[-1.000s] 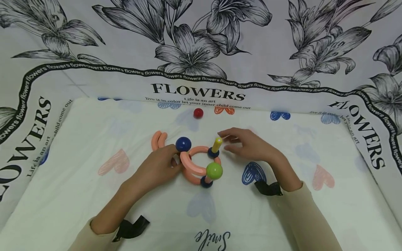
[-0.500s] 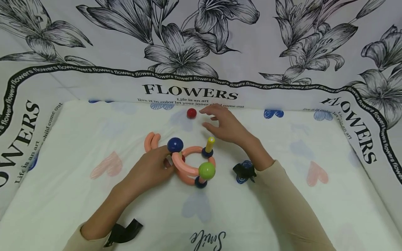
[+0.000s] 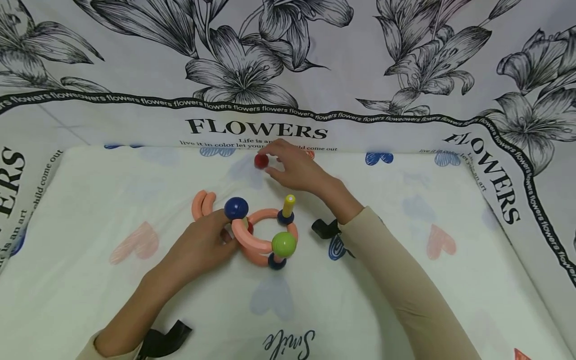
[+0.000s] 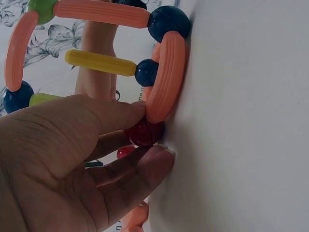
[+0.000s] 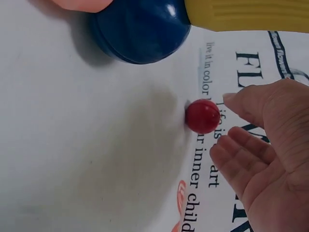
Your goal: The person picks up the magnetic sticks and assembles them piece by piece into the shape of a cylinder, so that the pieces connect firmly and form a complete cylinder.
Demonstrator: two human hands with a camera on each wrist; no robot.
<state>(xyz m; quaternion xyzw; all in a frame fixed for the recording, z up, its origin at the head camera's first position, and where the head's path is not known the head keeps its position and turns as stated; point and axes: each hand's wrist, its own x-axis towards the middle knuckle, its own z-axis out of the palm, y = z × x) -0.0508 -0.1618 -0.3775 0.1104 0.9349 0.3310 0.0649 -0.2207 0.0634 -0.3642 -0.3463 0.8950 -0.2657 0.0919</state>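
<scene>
A ring of curved orange rods is joined by balls, among them a large blue ball and a green ball. A yellow rod sticks up from a dark blue ball at its far right. At the ring's left side, my left hand pinches a red ball between thumb and fingers; an orange rod meets that ball. Farther back lies a loose red ball. My right hand reaches to it, thumb and fingers spread on either side, apart from it in the right wrist view.
Two curved orange rods lie side by side just beyond my left hand. A white cloth with printed hearts covers the table, and a floral cloth borders its back edge. Black straps hang at both wrists.
My right hand has moved from beside the yellow rod back and left to the loose red ball. My left hand keeps its place at the ring. The whole head view has shifted slightly.
</scene>
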